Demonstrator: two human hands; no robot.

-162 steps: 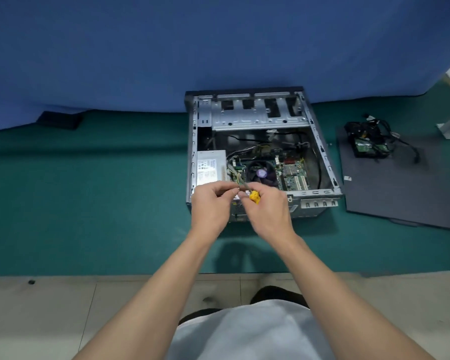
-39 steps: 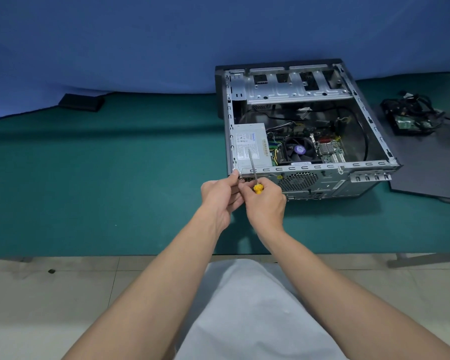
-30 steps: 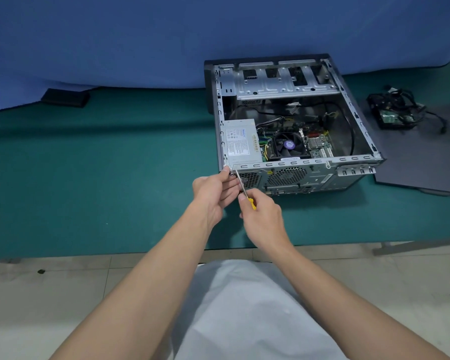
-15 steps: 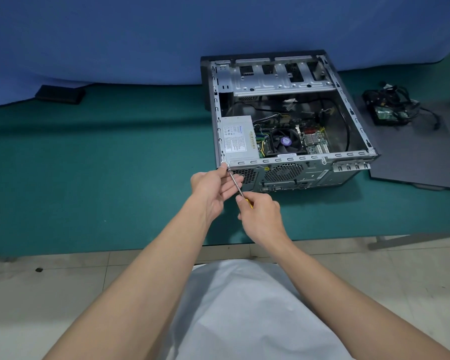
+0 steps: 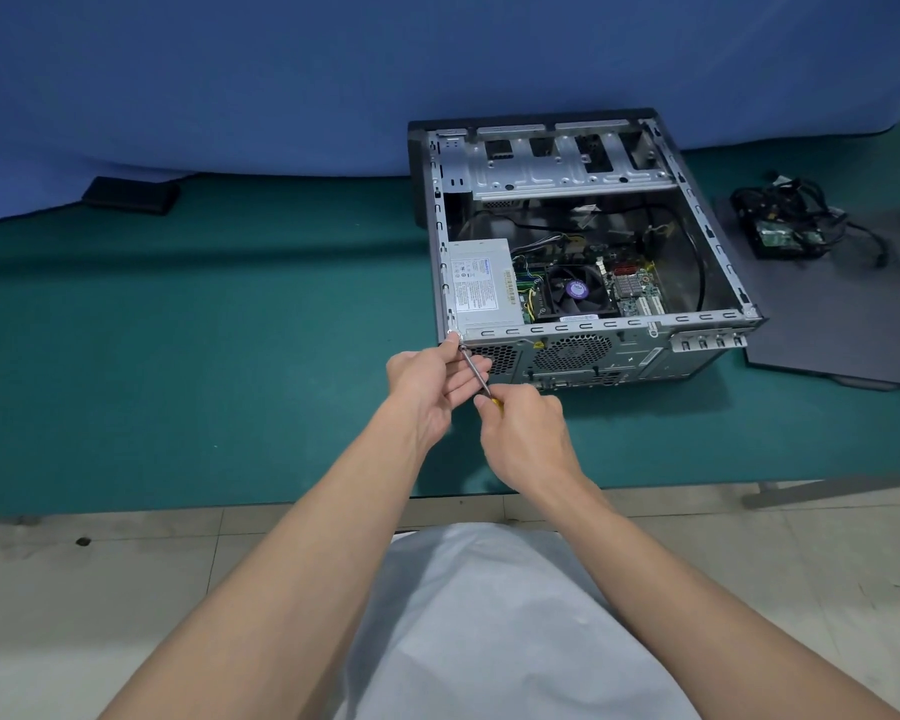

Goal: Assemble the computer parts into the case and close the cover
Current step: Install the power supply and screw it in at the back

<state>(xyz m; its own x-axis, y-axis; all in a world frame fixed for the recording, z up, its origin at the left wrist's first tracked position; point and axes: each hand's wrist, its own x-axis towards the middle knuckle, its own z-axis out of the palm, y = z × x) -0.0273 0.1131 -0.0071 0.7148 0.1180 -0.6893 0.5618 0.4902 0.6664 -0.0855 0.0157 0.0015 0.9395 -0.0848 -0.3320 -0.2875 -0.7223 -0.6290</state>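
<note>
Evidently midway: the open grey metal computer case [image 5: 619, 350] sits at one o'clock on the green mat [image 5: 230, 356], its silver power supply box [image 5: 481, 288] inside, while the dark flat cover panel [image 5: 827, 330] and cable-tangled drive [image 5: 785, 233] lie at three o'clock, unfitted. The left hand [image 5: 427, 387] pinches the yellow-handled steel screwdriver [image 5: 474, 370] at the case's seven-o'clock corner; the right hand [image 5: 526, 433] curls round its handle.

This looks like a makeshift repair bench in a staged work corner. A blue cloth backdrop [image 5: 281, 70] fills the upper frame. A green-covered tabletop [image 5: 178, 356] carries an opened computer case [image 5: 567, 174] at centre right and loose cables [image 5: 796, 205] at far right. Pale floor tiles [image 5: 100, 589] lie below.
</note>
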